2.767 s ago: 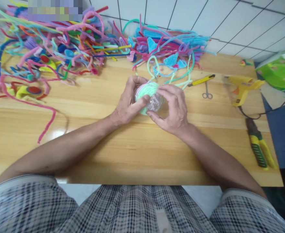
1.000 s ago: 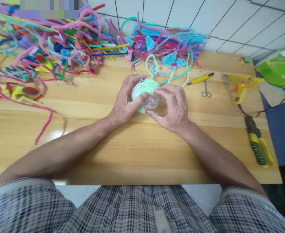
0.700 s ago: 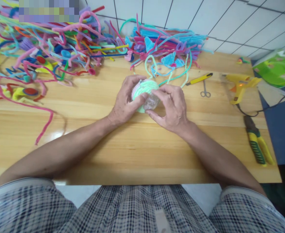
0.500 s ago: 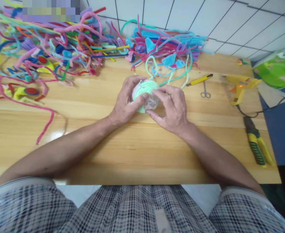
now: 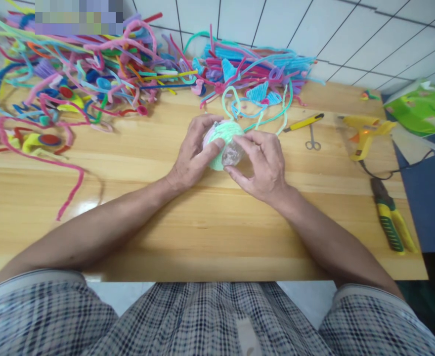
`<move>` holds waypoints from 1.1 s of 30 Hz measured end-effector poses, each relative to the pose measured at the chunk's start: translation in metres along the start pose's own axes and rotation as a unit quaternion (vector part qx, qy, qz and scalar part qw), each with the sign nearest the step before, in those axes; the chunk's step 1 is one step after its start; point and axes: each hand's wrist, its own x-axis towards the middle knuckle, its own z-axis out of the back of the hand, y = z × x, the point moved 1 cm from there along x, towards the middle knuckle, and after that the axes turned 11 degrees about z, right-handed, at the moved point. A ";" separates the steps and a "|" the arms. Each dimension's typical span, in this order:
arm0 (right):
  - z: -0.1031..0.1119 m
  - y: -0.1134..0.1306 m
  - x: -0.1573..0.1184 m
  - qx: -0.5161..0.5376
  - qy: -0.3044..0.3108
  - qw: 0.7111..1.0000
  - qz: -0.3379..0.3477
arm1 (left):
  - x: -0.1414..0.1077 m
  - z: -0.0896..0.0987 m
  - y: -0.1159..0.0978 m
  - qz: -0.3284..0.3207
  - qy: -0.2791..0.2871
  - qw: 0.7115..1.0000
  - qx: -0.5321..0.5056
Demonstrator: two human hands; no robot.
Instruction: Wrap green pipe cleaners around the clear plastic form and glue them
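Clear round ball, partly covered in pale-green and lilac fuzzy stems (image 5: 228, 129), is above the wooden table (image 5: 202, 237), between both hands. Left hand (image 5: 186, 160) grips the covered side; right hand (image 5: 267, 168) pinches the clear side. Covering appears partial: visible right portion bare. Underside unverified. No legible brands, labels or writing.

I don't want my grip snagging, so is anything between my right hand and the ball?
Nothing visible: the thumb and fingers of your right hand are right at the clear part of the ball. I can't tell whether a thin strand is pinched under them.
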 end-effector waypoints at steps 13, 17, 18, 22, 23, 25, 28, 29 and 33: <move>0.000 -0.007 0.000 -0.006 0.000 1.000 0.007 | 0.005 0.011 -0.006 -0.031 0.048 0.997 0.043; 0.003 -0.004 0.004 -0.026 -0.006 0.999 0.024 | 0.004 0.009 -0.008 -0.025 0.048 0.998 0.032; 0.004 -0.003 0.006 -0.033 -0.011 0.999 0.031 | 0.004 0.009 -0.008 -0.024 0.049 0.998 0.032; 0.007 0.000 0.009 -0.055 0.009 0.998 0.012 | 0.005 0.010 -0.007 -0.020 0.052 0.998 0.029; 0.008 0.001 0.010 -0.055 0.015 0.998 0.006 | 0.005 0.010 -0.006 -0.017 0.052 0.998 0.027; 0.009 0.002 0.010 -0.049 0.007 0.999 0.016 | 0.005 0.010 -0.004 -0.011 0.050 0.998 0.022; 0.010 0.004 0.011 -0.046 0.018 0.999 0.006 | 0.006 0.010 -0.002 -0.008 0.050 0.999 0.017; 0.010 0.004 0.011 -0.047 0.029 0.998 -0.008 | 0.006 0.010 -0.001 -0.010 0.052 0.998 0.018; 0.008 -0.001 0.009 -0.034 0.024 0.999 -0.007 | 0.010 0.011 0.002 -0.029 0.068 0.997 0.036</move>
